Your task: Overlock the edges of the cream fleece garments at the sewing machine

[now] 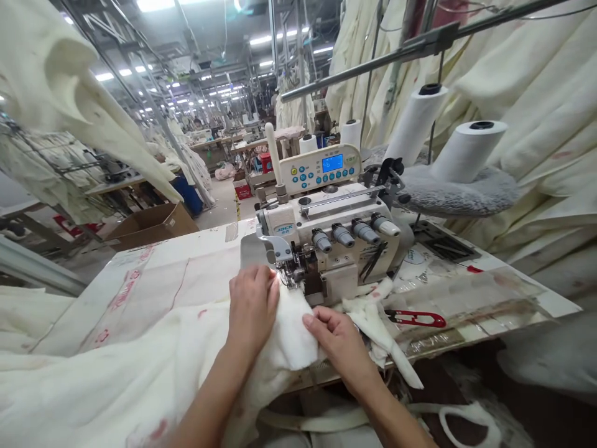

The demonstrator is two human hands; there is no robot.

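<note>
The L hand point(253, 305) lay on the white fleece fabric point(291, 333) just in front of the presser foot point(283, 264) of the JACK overlock mach. point(333, 249), fingers close together, pointing fwd & pressing the cloth down; whether they pinched any cloth could not be told. The R hand point(338, 342) lay on the same fabric further right, fingers together, pointing up-left, also pressing, w/ no clear grip visible. The fabric's long axis ran from the needle area near frame centre down to the lower left, its bulk spreading over the worktop point(140, 292) & past its front edge. L hand was the nearer to the presser foot; R hand was the nearer to the loose white offcut strip point(377, 330) at lower right of the mach. Red-handled thread snips point(415, 318) lay on the worktop right of the strip, touching neither hand. Behind the mach., the control panel w/ blue display point(319, 168) stood near frame centre, w/ thread cones point(469, 149) to the right. Hanging white fabric point(536, 93) filled the upper right of the frame. A cardboard box point(153, 227) sat left of the worktop.
</note>
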